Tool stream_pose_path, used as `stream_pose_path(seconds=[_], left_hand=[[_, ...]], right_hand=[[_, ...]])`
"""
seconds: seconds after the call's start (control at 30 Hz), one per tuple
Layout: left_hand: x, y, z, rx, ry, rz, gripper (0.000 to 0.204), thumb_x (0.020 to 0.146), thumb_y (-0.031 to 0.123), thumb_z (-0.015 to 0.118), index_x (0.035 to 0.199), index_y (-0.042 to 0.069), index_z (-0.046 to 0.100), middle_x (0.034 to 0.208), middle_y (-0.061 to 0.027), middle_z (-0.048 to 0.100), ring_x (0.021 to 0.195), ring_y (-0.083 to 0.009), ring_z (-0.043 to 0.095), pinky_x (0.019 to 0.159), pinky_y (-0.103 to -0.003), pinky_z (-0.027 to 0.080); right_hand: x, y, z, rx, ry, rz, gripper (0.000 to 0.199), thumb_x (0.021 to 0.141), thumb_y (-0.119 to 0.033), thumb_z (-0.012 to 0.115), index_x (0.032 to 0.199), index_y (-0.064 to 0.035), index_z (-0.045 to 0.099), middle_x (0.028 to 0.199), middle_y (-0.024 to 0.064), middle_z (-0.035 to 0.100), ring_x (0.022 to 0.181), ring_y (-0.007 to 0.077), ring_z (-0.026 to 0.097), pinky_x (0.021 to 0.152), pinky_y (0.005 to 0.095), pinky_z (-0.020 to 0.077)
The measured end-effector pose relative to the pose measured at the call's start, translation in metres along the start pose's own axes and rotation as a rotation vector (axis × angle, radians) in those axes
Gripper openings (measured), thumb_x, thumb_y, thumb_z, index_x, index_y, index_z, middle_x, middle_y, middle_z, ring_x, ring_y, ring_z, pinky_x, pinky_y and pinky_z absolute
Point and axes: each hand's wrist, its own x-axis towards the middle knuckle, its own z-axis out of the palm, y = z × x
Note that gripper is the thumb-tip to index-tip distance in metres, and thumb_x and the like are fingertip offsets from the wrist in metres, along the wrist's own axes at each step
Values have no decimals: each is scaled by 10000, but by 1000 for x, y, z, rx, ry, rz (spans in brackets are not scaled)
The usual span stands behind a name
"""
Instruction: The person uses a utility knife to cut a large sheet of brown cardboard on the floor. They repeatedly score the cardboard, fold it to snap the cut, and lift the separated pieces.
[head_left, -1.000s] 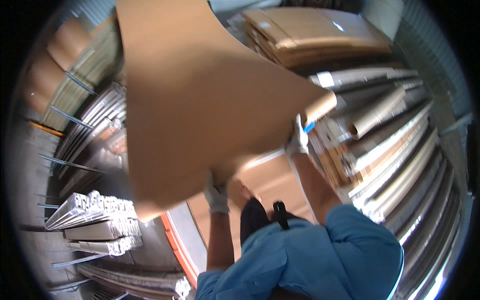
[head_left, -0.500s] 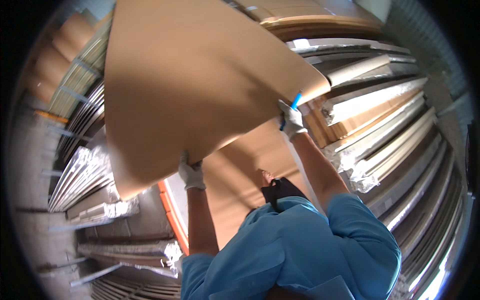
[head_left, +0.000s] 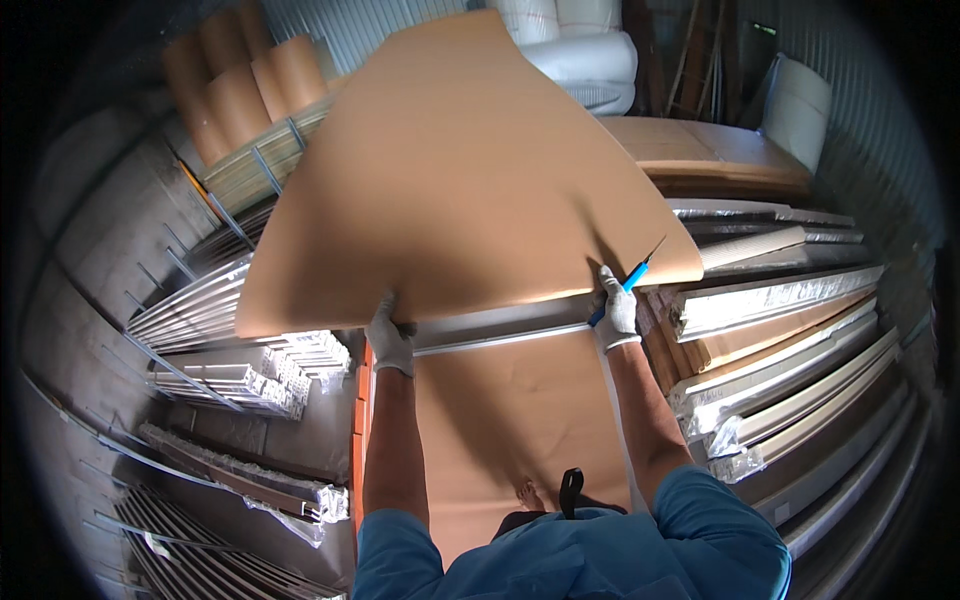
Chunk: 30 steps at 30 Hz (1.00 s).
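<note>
A large sheet of brown paperboard [head_left: 450, 170] is held up in front of me, spreading away toward the far wall. My left hand [head_left: 389, 342], in a pale work glove, pinches its near edge on the left, thumb on top. On the right, my gloved right hand [head_left: 618, 318] grips the same edge and also holds a blue utility knife [head_left: 636, 276], its thin blade pointing up and to the right. The fingers under the sheet are hidden. Below it lies another brown sheet [head_left: 480, 400] with a pale border, and a bare foot shows on it.
Wrapped long profiles [head_left: 780, 300] are stacked along the right. Bundles of metal profiles [head_left: 230, 380] lie on racks at left, beside an orange beam [head_left: 360, 425]. Brown paper rolls [head_left: 245, 110], white foam rolls [head_left: 585, 65] and flat cardboard [head_left: 710, 150] stand at the back.
The view has tilted up, showing the far wall and rolls. The held sheet's near edge, slanted before, now runs nearly level between my hands. Both hands keep their grip.
</note>
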Motion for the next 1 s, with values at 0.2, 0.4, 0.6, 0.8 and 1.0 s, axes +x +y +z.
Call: stream_pose_path(seconds=[0.2, 0.4, 0.6, 0.8, 1.0], left_hand=[[-89, -11, -28, 14, -24, -74, 210, 835, 186, 721, 1007, 84, 655, 797, -30, 646, 463, -105, 493, 368, -232, 323], [-204, -25, -76, 90, 56, -54, 247, 847, 216, 715, 1039, 75, 651, 799, -32, 646, 452, -107, 484, 363, -235, 322], [-331, -20, -156, -6, 35, -121, 273, 849, 221, 717, 1063, 68, 645, 810, -49, 646, 449, -121, 485, 351, -249, 341], [-475, 11, -252, 6, 61, -213, 227, 861, 197, 700, 1038, 63, 650, 795, -52, 634, 475, -129, 508, 352, -254, 347], [-635, 26, -339, 24, 134, -222, 202, 870, 203, 688, 1003, 59, 640, 778, -42, 618, 490, -132, 513, 372, -258, 359]], right_hand=[[-59, -18, -71, -31, 36, 26, 344, 816, -251, 769, 647, -161, 484, 499, -19, 448, 393, 103, 415, 394, 265, 326], [-149, -32, -158, -80, 41, 62, 323, 816, -230, 764, 669, -150, 488, 518, -10, 472, 402, 102, 430, 395, 267, 350], [-268, -27, -240, -154, 40, 29, 288, 833, -233, 746, 689, -132, 517, 529, -16, 472, 401, 94, 412, 387, 267, 331], [-420, -22, -324, -305, 96, 122, 255, 839, -275, 730, 725, -139, 546, 542, -16, 472, 420, 106, 433, 407, 279, 354], [-562, -47, -420, -362, 167, 220, 290, 813, -276, 757, 681, -145, 535, 534, -25, 465, 401, 98, 404, 397, 266, 328]])
